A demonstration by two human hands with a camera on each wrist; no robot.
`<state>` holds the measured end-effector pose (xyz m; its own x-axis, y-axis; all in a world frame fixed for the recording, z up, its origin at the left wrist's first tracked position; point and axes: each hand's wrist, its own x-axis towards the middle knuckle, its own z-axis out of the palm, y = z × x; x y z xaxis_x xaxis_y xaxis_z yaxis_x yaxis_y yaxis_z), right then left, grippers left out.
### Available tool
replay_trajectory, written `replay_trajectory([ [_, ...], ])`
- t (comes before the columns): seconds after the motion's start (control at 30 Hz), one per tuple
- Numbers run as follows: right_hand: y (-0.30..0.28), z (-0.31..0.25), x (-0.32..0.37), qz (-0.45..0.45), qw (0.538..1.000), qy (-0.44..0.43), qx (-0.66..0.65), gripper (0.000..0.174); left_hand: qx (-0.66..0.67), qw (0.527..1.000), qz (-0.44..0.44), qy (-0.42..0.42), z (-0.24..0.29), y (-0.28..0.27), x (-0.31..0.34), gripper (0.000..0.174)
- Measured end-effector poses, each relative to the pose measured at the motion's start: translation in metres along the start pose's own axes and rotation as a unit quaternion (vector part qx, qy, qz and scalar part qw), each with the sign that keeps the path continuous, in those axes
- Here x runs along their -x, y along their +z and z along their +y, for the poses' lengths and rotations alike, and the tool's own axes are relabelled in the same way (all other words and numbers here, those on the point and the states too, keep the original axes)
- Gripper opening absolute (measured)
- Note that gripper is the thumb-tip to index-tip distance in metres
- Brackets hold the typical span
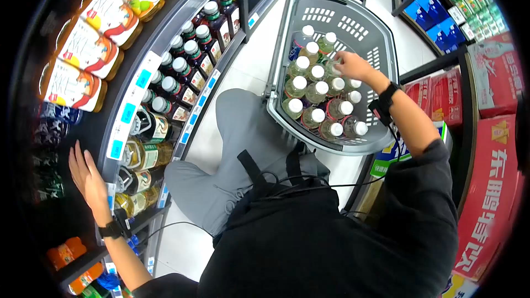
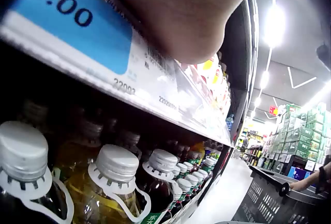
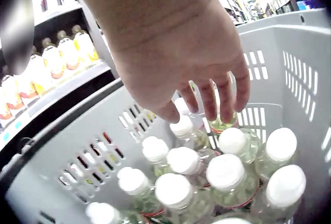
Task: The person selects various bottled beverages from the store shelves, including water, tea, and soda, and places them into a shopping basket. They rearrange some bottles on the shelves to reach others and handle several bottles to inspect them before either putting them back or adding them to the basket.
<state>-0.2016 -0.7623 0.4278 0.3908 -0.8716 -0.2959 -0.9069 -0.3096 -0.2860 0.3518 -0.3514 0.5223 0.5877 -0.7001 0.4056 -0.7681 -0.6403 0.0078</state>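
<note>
My left hand point(image 1: 88, 181) lies with its fingers straight over the dark shelf surface on the left. In the left wrist view, the heel of that hand point(image 2: 194, 33) is at the price-label strip point(image 2: 62, 25). My right hand point(image 1: 358, 70) reaches into the grey shopping basket point(image 1: 301, 8), its fingertips right at a clear bottle. Seen from the right wrist, the fingers point(image 3: 225, 100) hang apart and slightly bent, with nothing visible gripped between them. Several white-capped bottles of pale drink point(image 1: 317, 92) stand close together below; the fingers partly hide those behind.
Dark bottles with white caps point(image 1: 190, 49) fill the lower left shelf, beside large bottles with carry loops point(image 1: 146, 154). Orange-drink packs point(image 1: 77, 49) sit above. Red cartons point(image 1: 491, 187) are stacked at right. Cables run across my lap, close to the basket.
</note>
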Motion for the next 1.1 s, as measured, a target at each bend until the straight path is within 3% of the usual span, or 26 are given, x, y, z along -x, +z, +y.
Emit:
replay_trajectory([
  [0.03, 0.003, 0.004, -0.018, 0.001, 0.999, 0.023, -0.042, 0.037, -0.004, 1.000, -0.002, -0.013, 0.002, -0.001, 0.001, 0.049],
  [0.07, 0.012, 0.022, -0.042, 0.052, 0.998, -0.016, 0.032, 0.043, -0.003, 1.000, 0.010, -0.007, 0.007, -0.003, 0.001, 0.048],
  [0.1, 0.016, 0.027, -0.054, 0.082, 0.995, 0.006, 0.061, 0.053, -0.002, 1.000, 0.023, -0.002, 0.009, -0.004, 0.001, 0.047],
  [0.17, 0.020, 0.038, -0.084, 0.083, 0.994, 0.014, 0.067, 0.061, -0.014, 0.999, 0.025, -0.018, 0.010, -0.004, 0.002, 0.048],
  [0.33, 0.048, 0.071, -0.151, 0.103, 0.992, -0.018, 0.068, 0.064, -0.023, 0.998, 0.015, -0.053, 0.006, -0.001, 0.002, 0.050],
  [0.43, 0.048, 0.058, -0.146, 0.098, 0.992, -0.021, 0.074, 0.061, -0.006, 0.998, 0.016, -0.058, 0.008, -0.002, 0.002, 0.048],
  [0.5, 0.046, 0.040, -0.134, 0.037, 0.994, 0.032, 0.097, 0.057, -0.006, 0.998, 0.020, -0.062, 0.007, -0.001, 0.002, 0.048],
  [0.57, 0.055, 0.043, -0.128, 0.050, 0.993, -0.006, 0.105, 0.054, -0.009, 0.998, 0.024, -0.062, 0.006, 0.000, 0.003, 0.048],
  [0.83, 0.028, 0.012, -0.069, 0.139, 0.984, 0.076, 0.078, 0.056, -0.016, 0.998, 0.045, -0.033, 0.007, -0.002, 0.003, 0.046],
  [0.97, -0.028, -0.007, -0.031, 0.233, 0.972, 0.025, 0.026, 0.051, -0.027, 0.997, 0.064, -0.023, 0.007, 0.000, 0.004, 0.046],
  [1.1, -0.092, -0.046, 0.013, 0.359, 0.926, -0.094, -0.064, 0.046, -0.028, 0.996, 0.083, -0.014, 0.011, -0.004, 0.005, 0.043],
])
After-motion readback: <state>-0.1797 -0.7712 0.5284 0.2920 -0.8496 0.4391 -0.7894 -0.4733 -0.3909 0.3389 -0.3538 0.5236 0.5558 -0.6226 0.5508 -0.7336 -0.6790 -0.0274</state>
